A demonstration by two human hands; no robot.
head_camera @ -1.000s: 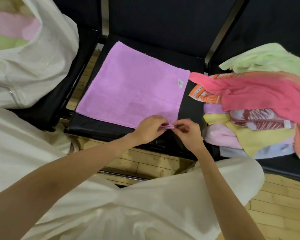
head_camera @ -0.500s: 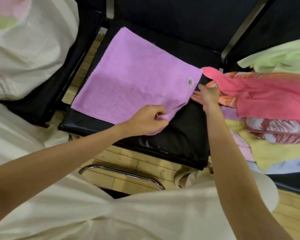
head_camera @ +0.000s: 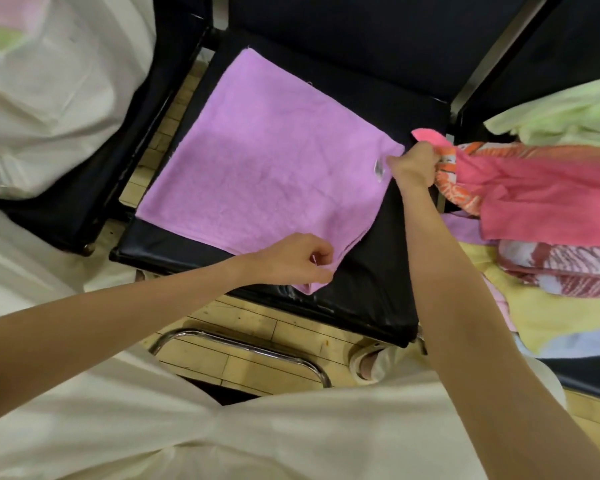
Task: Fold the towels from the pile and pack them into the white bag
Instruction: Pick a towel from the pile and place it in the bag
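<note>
So the purple towel (head_camera: 267, 161) is lying flat on the black chair seat (head_camera: 371, 271), dead center of the view, already doubled over going by the layered edges at its near right side. Left hand (head_camera: 291, 259) is at about 6 o'clock from the towel's middle, fingers curled and pinching the near corner, which hangs a bit over the bare seat. Right hand (head_camera: 413, 166) is out at 3 o'clock, fingers clenched on the far right corner right next to the little white tag (head_camera: 379, 169).

The pile (head_camera: 548, 216) sits on the next seat over, at 3 o'clock from the purple one: pink towel on top, a pale green one behind it, orange-patterned, yellow and red-striped stuff underneath. The pink one's corner is touching the back of the right hand.

White bag (head_camera: 63, 91) is up at 10 o'clock on another seat, mouth open, with pink and green cloth showing inside at the top left edge.
</note>
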